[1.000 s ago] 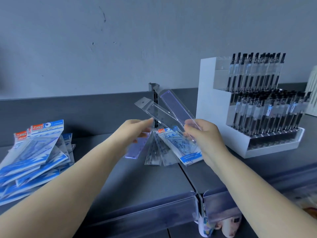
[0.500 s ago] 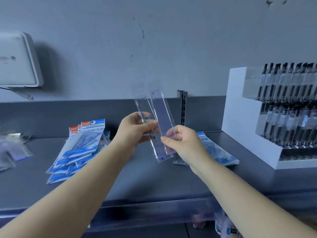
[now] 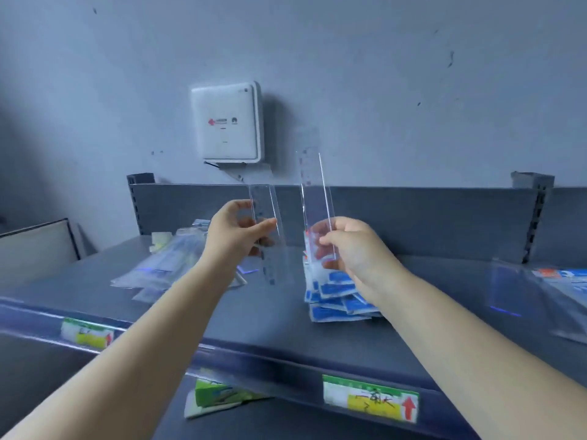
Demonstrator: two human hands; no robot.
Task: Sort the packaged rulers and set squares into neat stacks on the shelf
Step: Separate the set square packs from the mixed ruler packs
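At the far left of the grey shelf (image 3: 95, 290), against its back panel, lies a loose pile of clear packaged rulers (image 3: 165, 268), spread flat and partly blurred. Just to the right of this pile, the left hand (image 3: 233, 231) is raised above the shelf and grasps one clear ruler (image 3: 266, 230) between the thumb and the fingers; this ruler stands almost upright, leaning a little, and its lower end hangs close over the shelf without a visible contact. On the wall behind, above and between the two hands, a white box (image 3: 227, 122) is mounted. Further right, the right hand (image 3: 349, 249) pinches the lower part of a second clear ruler (image 3: 316, 198), which points upward and rises above the back panel. The two rulers are apart, not touching each other. Below the right hand, a stack of blue and white set square packages (image 3: 336, 300) rests on the shelf, not very even at its edges. At the far right edge, more clear and blue packages (image 3: 546, 290) lie flat on the shelf, blurred. On the front edge of the shelf, a green and yellow price label (image 3: 370, 396) with a red arrow is fixed.
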